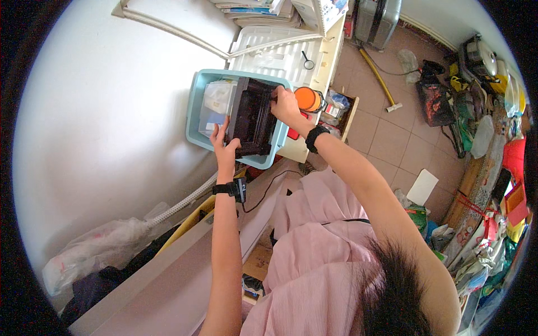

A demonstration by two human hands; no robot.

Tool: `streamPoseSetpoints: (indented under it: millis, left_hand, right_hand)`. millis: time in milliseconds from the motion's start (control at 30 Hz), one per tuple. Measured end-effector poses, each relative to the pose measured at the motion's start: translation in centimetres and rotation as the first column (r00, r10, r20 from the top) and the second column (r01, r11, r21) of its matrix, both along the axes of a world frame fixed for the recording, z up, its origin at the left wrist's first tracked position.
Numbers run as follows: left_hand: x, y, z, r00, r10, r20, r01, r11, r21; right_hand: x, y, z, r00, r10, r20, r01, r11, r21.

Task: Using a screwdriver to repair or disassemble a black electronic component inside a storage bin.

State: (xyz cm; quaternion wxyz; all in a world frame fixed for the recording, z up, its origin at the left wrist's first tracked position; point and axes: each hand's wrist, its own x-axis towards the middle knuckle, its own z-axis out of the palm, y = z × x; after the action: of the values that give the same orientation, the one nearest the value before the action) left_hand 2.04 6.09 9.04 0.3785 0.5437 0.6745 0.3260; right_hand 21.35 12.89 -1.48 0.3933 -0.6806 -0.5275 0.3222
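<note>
A dark brown, open rectangular box (pixel 253 120) is tilted inside a light blue plastic tub (pixel 193 124). My left hand (pixel 225 147) grips its lower left edge, with the thumb at the near corner and the fingers along the side. At the box's right rim, my right hand (pixel 284 105) is closed with the fingers bent over the edge. Left of the box, a whitish translucent packet (pixel 219 96) lies in the tub. The rest of the tub's floor is hidden by the box.
An orange-lidded jar (pixel 306 98) stands right of the tub, near an open drawer (pixel 351 119) of small items. Behind lie a clear ribbed plastic lid (pixel 272 47) and a magnifying glass (pixel 307 61). A yellow-handled hammer (pixel 380 80) and bags (pixel 436 101) are on the tiled floor.
</note>
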Motion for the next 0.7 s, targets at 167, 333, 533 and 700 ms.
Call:
streamPoseSetpoints:
  millis: [167, 333, 533, 700]
  left_hand:
    - [-1.0, -0.1, -0.3, 0.999, -0.004, -0.044, 0.005, 1.0, 0.026]
    - [-0.1, -0.1, 0.1, 1.0, 0.008, 0.023, -0.007, 1.0, -0.019]
    - [-1.3, -0.2, -0.4, 0.994, -0.034, -0.104, 0.039, 0.998, 0.051]
    - [-1.0, 0.0, -0.4, 0.999, -0.025, -0.043, 0.026, 0.999, 0.041]
  right_hand:
    - [-1.1, -0.3, 1.3, 0.998, 0.068, -0.005, -0.069, 0.989, -0.128]
    - [-0.4, -0.5, 0.4, 0.998, 0.054, 0.039, -0.05, 0.995, -0.092]
    - [-0.2, -0.3, 2.4, 0.983, 0.168, 0.081, -0.155, 0.977, -0.144]
    - [-0.1, -0.2, 3.7, 0.968, 0.237, 0.08, -0.208, 0.94, -0.269]
